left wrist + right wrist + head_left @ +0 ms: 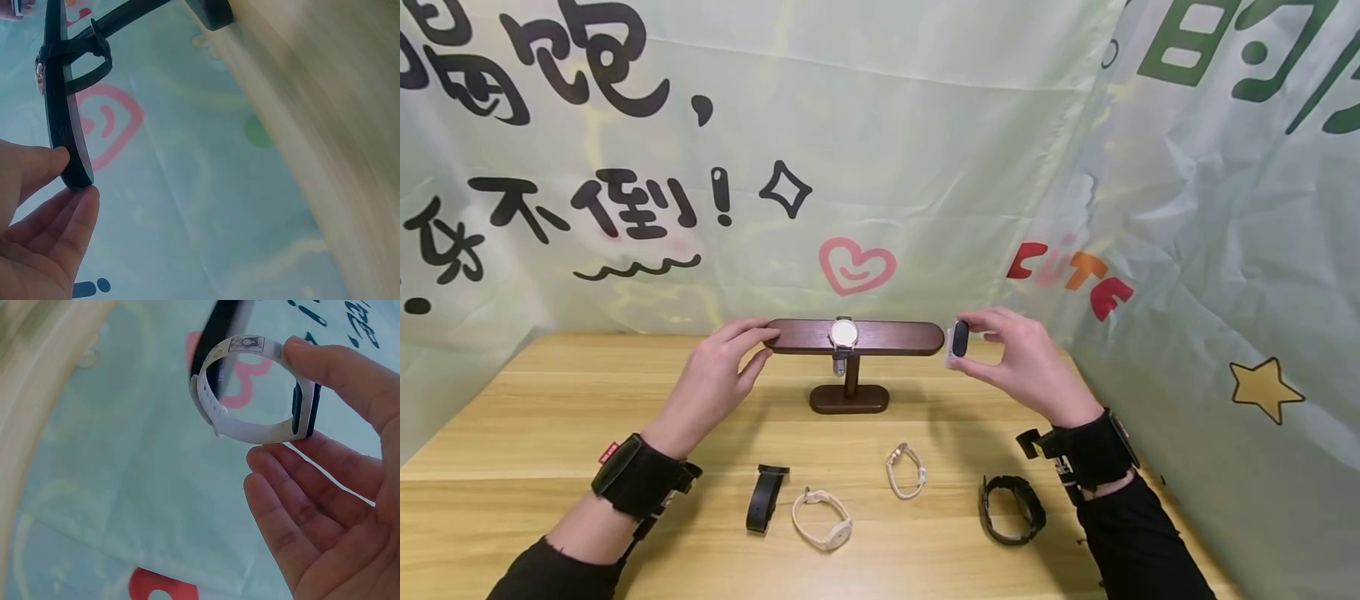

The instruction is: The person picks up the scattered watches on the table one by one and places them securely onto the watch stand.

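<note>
A dark brown wooden watch stand (887,335) has a horizontal bar on a short post and an oval base. A watch with a round pale face (844,334) is strapped round the middle of the bar. My left hand (722,362) pinches the bar's left end between thumb and fingers. At the right end, my right hand (1022,358) pinches a fitness band (250,432) with a white strap and dark screen. Its strap is fastened in a loop. The loop is beside the bar's end; whether the tip is inside it, I cannot tell.
On the wooden table (625,400), nearer me, lie a black-strapped watch (764,500), a white watch (831,533), a slim white-strapped watch (891,479) and a black looped watch (1034,508). A printed cloth (925,167) hangs behind and to the right.
</note>
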`<state>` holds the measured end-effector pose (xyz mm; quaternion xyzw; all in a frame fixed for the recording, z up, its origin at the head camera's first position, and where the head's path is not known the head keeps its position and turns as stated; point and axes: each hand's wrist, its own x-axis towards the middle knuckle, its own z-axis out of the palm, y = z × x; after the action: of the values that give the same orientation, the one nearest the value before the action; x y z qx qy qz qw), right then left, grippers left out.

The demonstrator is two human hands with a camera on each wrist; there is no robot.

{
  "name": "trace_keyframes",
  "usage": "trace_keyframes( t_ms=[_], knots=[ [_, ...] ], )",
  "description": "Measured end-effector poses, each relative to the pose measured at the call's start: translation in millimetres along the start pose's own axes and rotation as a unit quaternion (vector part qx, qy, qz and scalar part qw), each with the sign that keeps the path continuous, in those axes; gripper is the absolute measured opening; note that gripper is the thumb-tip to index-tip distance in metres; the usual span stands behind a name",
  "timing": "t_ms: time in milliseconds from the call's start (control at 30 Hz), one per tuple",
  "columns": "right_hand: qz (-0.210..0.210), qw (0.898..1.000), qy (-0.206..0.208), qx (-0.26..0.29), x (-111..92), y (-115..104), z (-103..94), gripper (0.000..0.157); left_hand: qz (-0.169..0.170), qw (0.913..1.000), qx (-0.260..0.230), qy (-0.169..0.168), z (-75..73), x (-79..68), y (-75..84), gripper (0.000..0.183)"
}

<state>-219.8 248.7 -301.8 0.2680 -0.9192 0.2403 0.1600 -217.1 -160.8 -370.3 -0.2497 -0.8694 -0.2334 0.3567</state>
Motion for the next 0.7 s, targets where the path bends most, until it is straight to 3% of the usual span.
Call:
trace_keyframes(
  t_ms=[400,700],
  knots=[
    [0.013,0.999,-0.047,-0.013,23,5,24.5,0.064,0.002,1.0,0.001,0.003,-0.3,-0.2,0.2,0.031],
    [-0.014,0.998,-0.068,-0.006,42,-9,42.6,0.065,-0.005,1.0,-0.001,-0.001,0.2,-0.3,0.0,0.031]
  ],
)
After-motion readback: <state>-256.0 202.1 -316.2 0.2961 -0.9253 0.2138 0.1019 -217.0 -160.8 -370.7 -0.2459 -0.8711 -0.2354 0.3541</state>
